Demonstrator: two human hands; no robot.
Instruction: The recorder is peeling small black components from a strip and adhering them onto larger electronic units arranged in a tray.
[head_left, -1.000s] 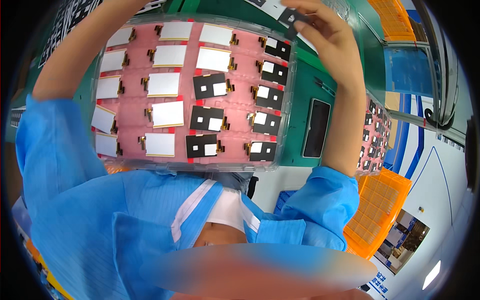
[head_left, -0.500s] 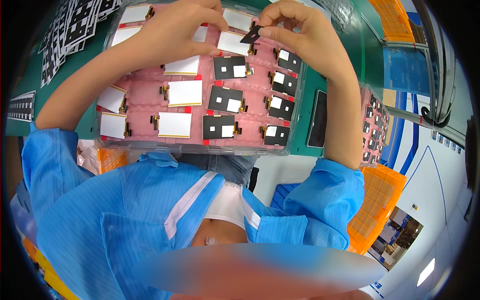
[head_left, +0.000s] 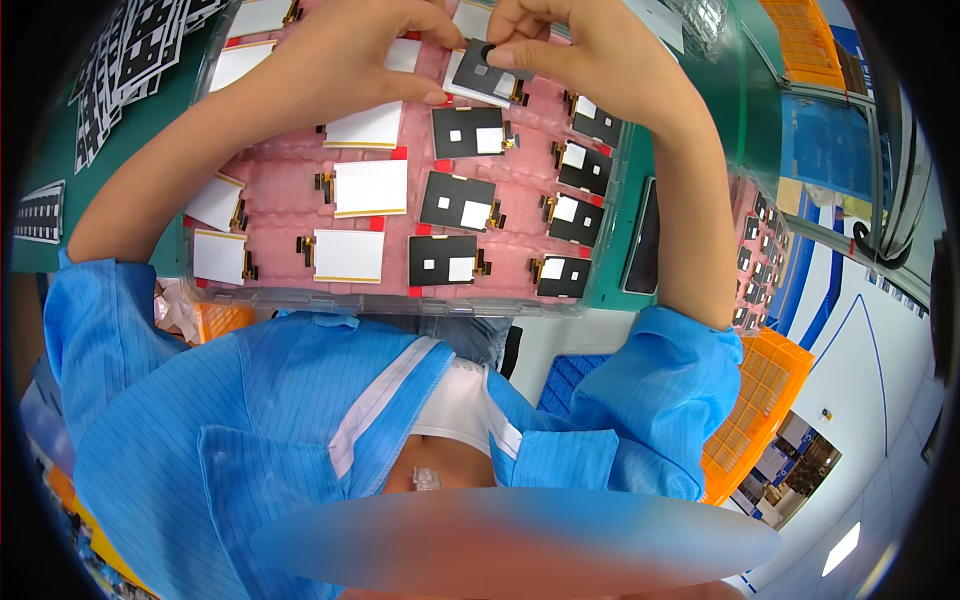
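Note:
My right hand (head_left: 570,55) pinches a thin black sheet (head_left: 483,76) with a small square cut-out, between thumb and fingers at its upper right. The sheet lies over a white display panel (head_left: 450,78), nearly lined up with it. Beside that panel's left edge my left hand (head_left: 385,60) has thumb and forefinger spread; whether they touch the panel cannot be told. Nearer me in the same column sit panels with black sheets on them, such as a black-covered panel (head_left: 457,203). Bare white panels (head_left: 370,188) lie to their left.
The panels rest in a clear tray with a pink liner (head_left: 280,190) on a green table (head_left: 165,230). Cut-out sheets (head_left: 140,70) are stacked at far left. A dark flat device (head_left: 641,245) lies right of the tray. Another pink tray (head_left: 757,250) and an orange crate (head_left: 760,400) stand further right.
My right hand has moved slightly left and lowered the black sheet from a tilted hold onto the white panel. My left hand stays by the panel's left side.

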